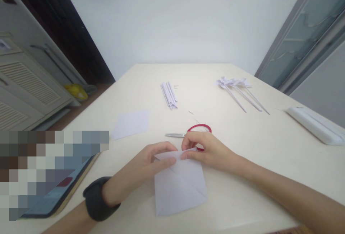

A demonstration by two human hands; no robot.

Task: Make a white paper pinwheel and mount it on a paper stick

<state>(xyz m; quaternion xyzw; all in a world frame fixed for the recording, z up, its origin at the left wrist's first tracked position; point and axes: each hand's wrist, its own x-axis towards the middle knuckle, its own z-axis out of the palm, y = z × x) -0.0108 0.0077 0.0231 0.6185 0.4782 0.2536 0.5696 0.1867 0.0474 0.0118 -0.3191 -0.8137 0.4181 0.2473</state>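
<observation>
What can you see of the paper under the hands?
The paper is a white, thin square sheet lying flat on the table near its front edge. Diagonal creases cross it. Its far corner is folded or lifted, pinched by the left hand and right hand. Scissors lie just behind it.

You're pinching thin matt white paper, a creased square sheet [180, 185], between your bare left hand [151, 164] and right hand [207, 151]. It's lying on a smooth cream table [269, 144], finish looking laminate, low sheen. The scissors [188, 133] are showing bright metal blades and glossy red plastic handles. Rolled sticks [169, 94], pinwheels [237, 87] and the spare sheet [131, 123] are looking like the same matt white paper. A matt black band [97, 200] is wrapping your left wrist.
</observation>
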